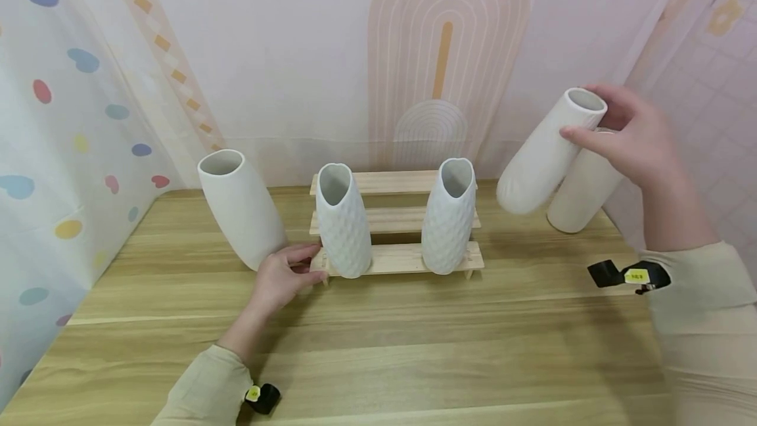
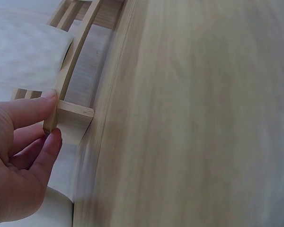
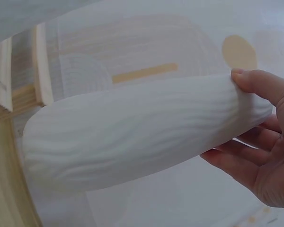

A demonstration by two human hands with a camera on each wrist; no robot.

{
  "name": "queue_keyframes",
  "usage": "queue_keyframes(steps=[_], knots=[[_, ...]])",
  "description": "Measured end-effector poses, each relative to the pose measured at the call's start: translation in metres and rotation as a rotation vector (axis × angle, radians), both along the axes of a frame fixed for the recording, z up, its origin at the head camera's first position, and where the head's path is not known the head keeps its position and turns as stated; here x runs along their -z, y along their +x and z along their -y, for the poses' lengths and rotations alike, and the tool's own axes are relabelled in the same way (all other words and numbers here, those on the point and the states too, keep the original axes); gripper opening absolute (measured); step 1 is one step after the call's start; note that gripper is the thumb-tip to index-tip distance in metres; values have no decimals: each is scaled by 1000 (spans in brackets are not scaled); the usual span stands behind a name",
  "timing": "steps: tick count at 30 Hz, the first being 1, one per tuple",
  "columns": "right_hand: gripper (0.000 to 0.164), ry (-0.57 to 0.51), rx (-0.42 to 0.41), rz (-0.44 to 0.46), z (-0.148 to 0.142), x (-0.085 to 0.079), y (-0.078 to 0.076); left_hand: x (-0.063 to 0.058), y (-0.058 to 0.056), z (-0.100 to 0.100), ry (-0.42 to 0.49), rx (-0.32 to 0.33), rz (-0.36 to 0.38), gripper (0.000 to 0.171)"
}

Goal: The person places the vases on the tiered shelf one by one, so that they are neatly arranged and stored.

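Observation:
My right hand (image 1: pixel 633 133) grips a white vase (image 1: pixel 535 156) near its mouth and holds it tilted above the table. Wavy ridges run along this vase in the right wrist view. My left hand (image 1: pixel 284 275) pinches the left end of the lowest step of a wooden tiered rack (image 1: pixel 396 258); in the left wrist view the thumb and fingers (image 2: pixel 47 153) close on the slat's end. Two white textured vases stand on that step, one (image 1: pixel 344 235) at its left end and the other (image 1: pixel 448 229) toward its right.
A smooth white vase (image 1: pixel 245 215) stands left of the rack, just behind my left hand. Another white vase (image 1: pixel 582 189) stands at the table's right rear, partly hidden by the held one. A patterned curtain (image 1: pixel 284 51) hangs behind the wooden table (image 1: pixel 414 347).

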State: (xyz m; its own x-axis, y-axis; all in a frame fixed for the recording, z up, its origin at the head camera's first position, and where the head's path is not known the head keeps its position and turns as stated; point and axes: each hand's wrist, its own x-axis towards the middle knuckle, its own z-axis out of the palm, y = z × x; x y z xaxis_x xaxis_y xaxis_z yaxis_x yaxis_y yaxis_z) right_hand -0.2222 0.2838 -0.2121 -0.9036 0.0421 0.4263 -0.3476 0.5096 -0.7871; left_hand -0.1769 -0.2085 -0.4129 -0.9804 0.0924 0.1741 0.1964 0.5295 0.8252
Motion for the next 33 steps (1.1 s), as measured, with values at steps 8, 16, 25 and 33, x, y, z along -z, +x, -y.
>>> queue_keyframes(steps=[8,16,25,33], knots=[[52,3,-18,7,16,-23,-5,0,0,0,6,-1,8,49],[51,-43,-106,0,39,-35,-15,1,0,-1,-1,-1,2,50],[55,-29,-165,-13,72,-42,-24,1,0,0,4,1,3,50],[62,47,-215,22,104,-50,-32,1,-1,0,4,-1,11,50]])
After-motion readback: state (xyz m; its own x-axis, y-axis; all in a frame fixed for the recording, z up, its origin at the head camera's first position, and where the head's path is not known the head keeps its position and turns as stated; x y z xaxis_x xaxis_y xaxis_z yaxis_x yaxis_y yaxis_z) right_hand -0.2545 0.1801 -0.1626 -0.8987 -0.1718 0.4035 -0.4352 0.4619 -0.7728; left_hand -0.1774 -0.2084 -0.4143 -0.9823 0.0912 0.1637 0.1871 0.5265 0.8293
